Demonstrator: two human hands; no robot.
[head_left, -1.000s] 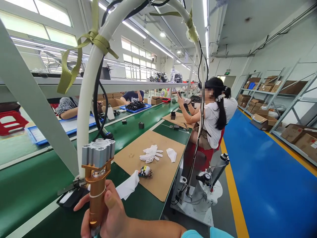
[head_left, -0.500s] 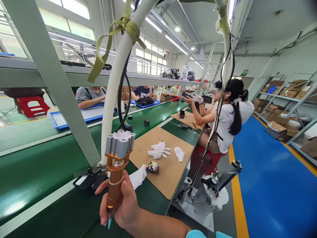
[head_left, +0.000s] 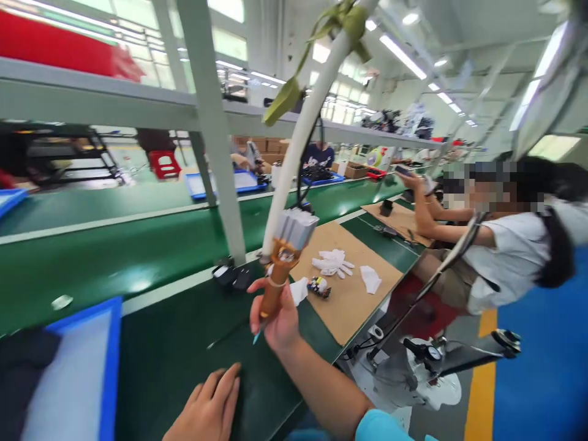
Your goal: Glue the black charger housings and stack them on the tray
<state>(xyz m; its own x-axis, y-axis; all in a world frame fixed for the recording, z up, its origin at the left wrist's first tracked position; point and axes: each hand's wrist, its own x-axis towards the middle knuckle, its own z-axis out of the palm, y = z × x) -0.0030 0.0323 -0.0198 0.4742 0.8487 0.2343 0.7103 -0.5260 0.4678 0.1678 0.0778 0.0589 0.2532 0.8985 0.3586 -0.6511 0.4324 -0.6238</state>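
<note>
One pneumatic hand tool (head_left: 283, 260), near centre of view, above the green bench (head_left: 169, 355). Right hand (head_left: 283, 323) grips its copper-coloured barrel (head_left: 274, 295), thumb and most fingers curled round it. Left hand (head_left: 209, 404), at seven o'clock, lies palm-down, fingers nearly together, nothing seen in it. Tool likely rigid, top-heavy from the silver cylinder block (head_left: 296, 226), smooth barrel perhaps slippery; best held there, sparing the slim teal tip (head_left: 256, 337). Long axis slants: block toward one o'clock, tip toward seven. Circuit board assembly (head_left: 319, 286) sits at three o'clock from it.

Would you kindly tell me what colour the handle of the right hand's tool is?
The tool handle is copper-orange, best seen in the head view.
</note>
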